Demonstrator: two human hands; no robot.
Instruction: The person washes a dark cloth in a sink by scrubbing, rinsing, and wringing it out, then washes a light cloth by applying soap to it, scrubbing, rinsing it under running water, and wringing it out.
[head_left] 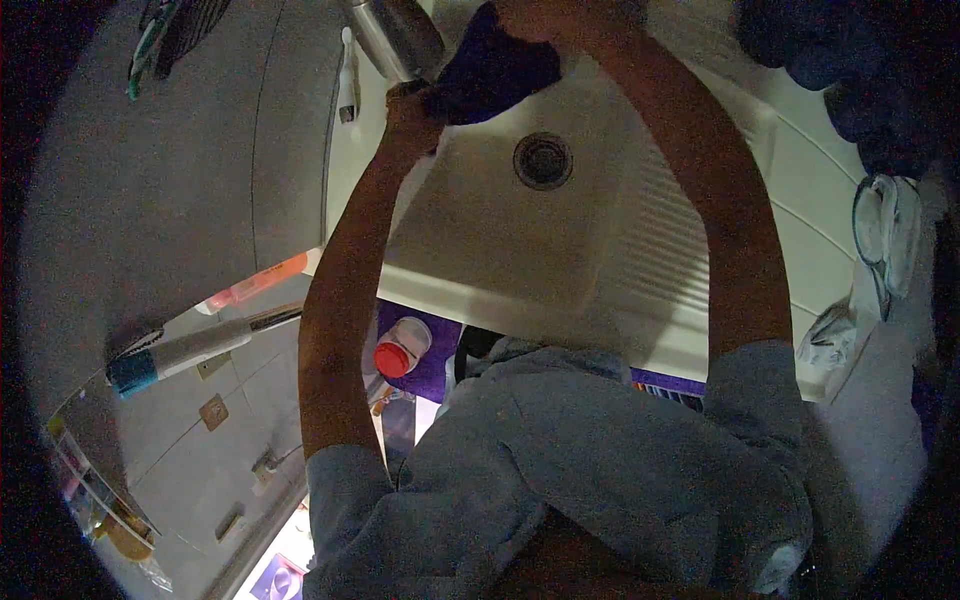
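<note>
A dark navy piece of cloth (500, 72) is stretched between my two hands over the far end of a cream sink (490, 240). My left hand (413, 125) is closed on the cloth's left end, just below a shiny metal tap (398, 40). At the top edge of the view, my right hand (570, 22) grips the cloth's upper right part. Some of its fingers are cut off or lost in shadow. A round drain (543, 160) lies below the cloth in the basin.
Washboard ridges (665, 250) run along the basin's right side. Dark bunched fabric (830, 70) and a whitish cloth (885, 235) lie farther right. A white toothbrush (347, 75) rests on the left rim. A red-lidded jar (400, 350) stands below, near my left forearm.
</note>
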